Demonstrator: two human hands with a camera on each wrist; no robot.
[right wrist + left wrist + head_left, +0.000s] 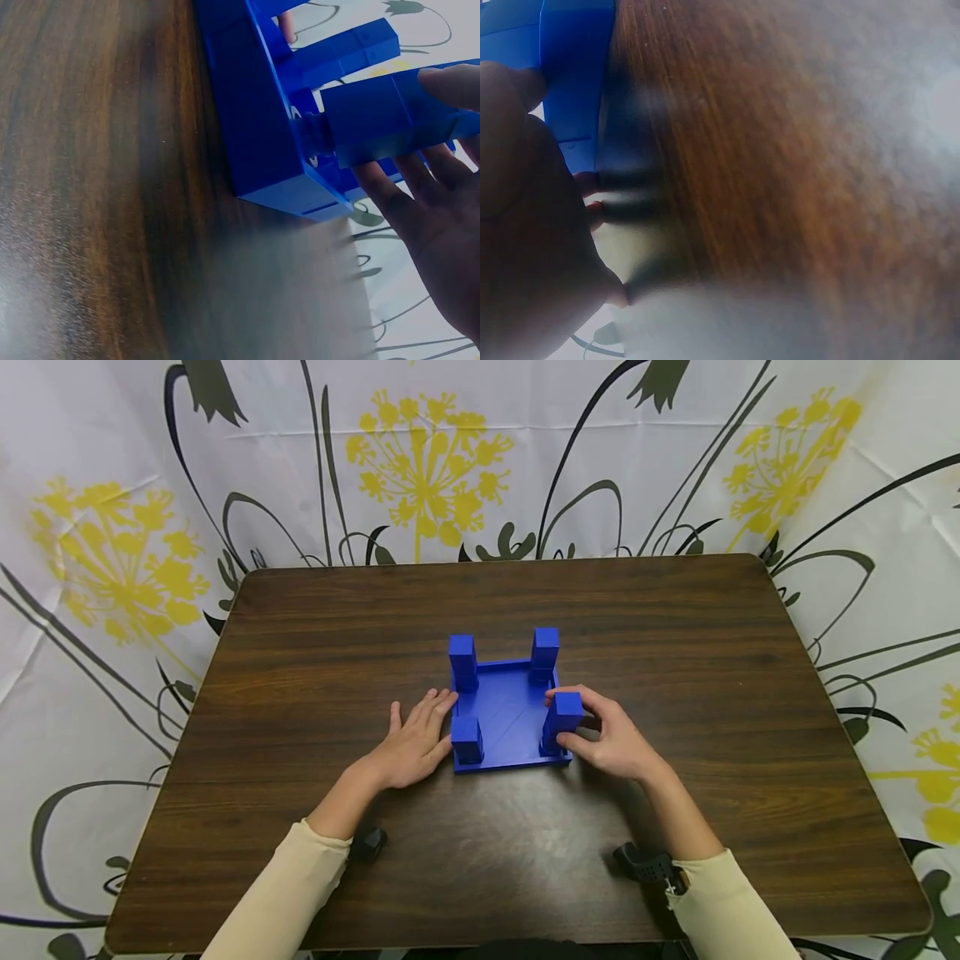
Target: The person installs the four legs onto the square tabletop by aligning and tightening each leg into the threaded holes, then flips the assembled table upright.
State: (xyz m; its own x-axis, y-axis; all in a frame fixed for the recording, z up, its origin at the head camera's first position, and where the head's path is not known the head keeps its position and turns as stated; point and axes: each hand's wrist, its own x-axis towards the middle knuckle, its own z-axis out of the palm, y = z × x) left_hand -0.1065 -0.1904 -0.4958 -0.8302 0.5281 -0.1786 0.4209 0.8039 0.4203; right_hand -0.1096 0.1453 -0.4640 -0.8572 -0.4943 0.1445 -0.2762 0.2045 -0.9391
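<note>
A person's left hand (408,752) and right hand (611,739) reach forward from two cream sleeves (735,902) over one dark brown wood-grain tabletop (337,635). Between their fingers sits one shallow blue plastic tray (506,710) with four blue rectangular posts (544,647), one at each corner. The right hand, bent in from the side, pinches the near right post (564,722) between thumb and curved fingers. Of the other three, one rises beyond those fingers, one beyond the left fingertips, one beside the left thumb. The left hand lies palm down, fingers straight and slightly spread, against the tray's left side.
</note>
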